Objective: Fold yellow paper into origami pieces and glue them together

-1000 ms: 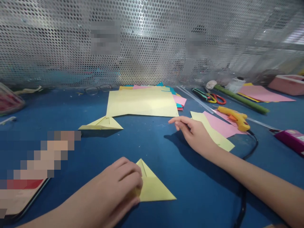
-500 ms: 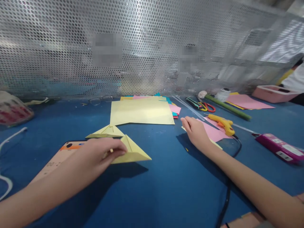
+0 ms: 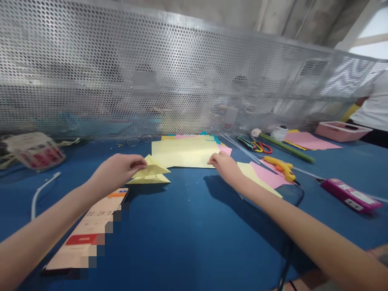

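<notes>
My left hand [image 3: 125, 169] pinches a folded yellow paper triangle [image 3: 157, 166] by its left end. Right below it, a second folded yellow paper piece [image 3: 151, 180] rests on the blue table, partly covered from view. With its fingers pressed together, my right hand [image 3: 228, 166] is over the front right corner of a large pale yellow paper sheet [image 3: 182, 153]. Whether its fingertips grip the sheet cannot be made out. That sheet lies on top of a stack of coloured papers [image 3: 224, 149], whose edges show behind and to the right.
A phone [image 3: 98, 218] with a running timer lies front left, near a white cable [image 3: 41, 194] and a clear tub [image 3: 38, 151]. At right are a yellow glue gun [image 3: 280, 166] with its black cord, scissors [image 3: 262, 147], a green stem [image 3: 287, 148], a purple power strip [image 3: 350, 195] and pink papers [image 3: 269, 177].
My left hand has moved the folded triangle back and left, over the other folded piece. My right hand has moved left from the side papers to the large sheet's corner. The view has tilted up.
</notes>
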Tool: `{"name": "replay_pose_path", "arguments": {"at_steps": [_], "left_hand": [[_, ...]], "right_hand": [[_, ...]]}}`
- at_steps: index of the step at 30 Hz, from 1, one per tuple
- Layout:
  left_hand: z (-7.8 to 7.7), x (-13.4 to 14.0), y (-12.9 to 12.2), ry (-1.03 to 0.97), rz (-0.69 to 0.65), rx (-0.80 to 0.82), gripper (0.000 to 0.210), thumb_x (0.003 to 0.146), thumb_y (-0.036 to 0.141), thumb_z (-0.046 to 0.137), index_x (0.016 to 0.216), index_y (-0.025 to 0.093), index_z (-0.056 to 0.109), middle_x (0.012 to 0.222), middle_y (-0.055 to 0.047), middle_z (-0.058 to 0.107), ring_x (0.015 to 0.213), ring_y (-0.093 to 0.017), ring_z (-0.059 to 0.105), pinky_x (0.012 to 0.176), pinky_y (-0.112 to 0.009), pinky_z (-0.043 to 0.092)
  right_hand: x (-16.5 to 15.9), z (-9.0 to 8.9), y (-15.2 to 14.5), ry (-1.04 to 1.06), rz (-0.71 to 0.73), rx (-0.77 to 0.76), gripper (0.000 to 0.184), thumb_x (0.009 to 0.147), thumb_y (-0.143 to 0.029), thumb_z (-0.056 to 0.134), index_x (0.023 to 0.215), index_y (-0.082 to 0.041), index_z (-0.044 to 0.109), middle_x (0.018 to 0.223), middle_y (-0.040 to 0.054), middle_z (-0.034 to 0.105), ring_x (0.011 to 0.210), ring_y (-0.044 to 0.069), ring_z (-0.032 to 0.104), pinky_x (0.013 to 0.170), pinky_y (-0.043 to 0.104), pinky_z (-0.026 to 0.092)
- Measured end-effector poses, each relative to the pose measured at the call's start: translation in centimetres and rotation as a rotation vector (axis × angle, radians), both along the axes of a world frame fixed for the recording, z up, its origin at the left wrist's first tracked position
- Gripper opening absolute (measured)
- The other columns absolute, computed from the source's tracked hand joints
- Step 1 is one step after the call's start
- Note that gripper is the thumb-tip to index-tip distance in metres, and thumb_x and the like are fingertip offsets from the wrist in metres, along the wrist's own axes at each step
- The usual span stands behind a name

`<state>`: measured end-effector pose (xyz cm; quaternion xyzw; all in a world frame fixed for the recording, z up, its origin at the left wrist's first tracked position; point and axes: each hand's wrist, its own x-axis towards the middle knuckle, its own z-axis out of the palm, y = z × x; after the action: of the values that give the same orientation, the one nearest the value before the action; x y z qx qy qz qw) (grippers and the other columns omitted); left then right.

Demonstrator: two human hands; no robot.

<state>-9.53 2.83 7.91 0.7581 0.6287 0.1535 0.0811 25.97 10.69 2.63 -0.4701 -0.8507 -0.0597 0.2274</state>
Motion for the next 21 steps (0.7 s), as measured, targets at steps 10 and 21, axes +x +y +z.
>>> {"name": "replay_pose_path", "arguments": {"at_steps": [10,21], "left_hand": [[-0.5,0.7,-0.3,0.182,-0.046,-0.072,0.032,0.099,0.039,0.065,0.124,0.020,0.063,0.128,-0.007,0.063,0.107,-0.026,0.065,0.090,-0.045,0.057],[-1.1,1.1,0.1,0.269,-0.099,-0.154,0.034,0.098,0.039,0.065,0.127,0.020,0.061,0.128,-0.009,0.063,0.106,-0.025,0.066,0.089,-0.046,0.058]], "right_hand": [[-4.5,0.2,0.7,-0.175,-0.026,-0.011,0.033,0.099,-0.035,0.063,0.128,-0.019,0.061,0.130,0.0101,0.063,0.108,0.024,0.066,0.091,0.045,0.057],[-5.4,0.0,1.7,-0.222,-0.026,-0.043,0.036,0.099,-0.036,0.064,0.130,-0.018,0.060,0.131,0.0100,0.062,0.110,0.025,0.065,0.091,0.047,0.057]]}}
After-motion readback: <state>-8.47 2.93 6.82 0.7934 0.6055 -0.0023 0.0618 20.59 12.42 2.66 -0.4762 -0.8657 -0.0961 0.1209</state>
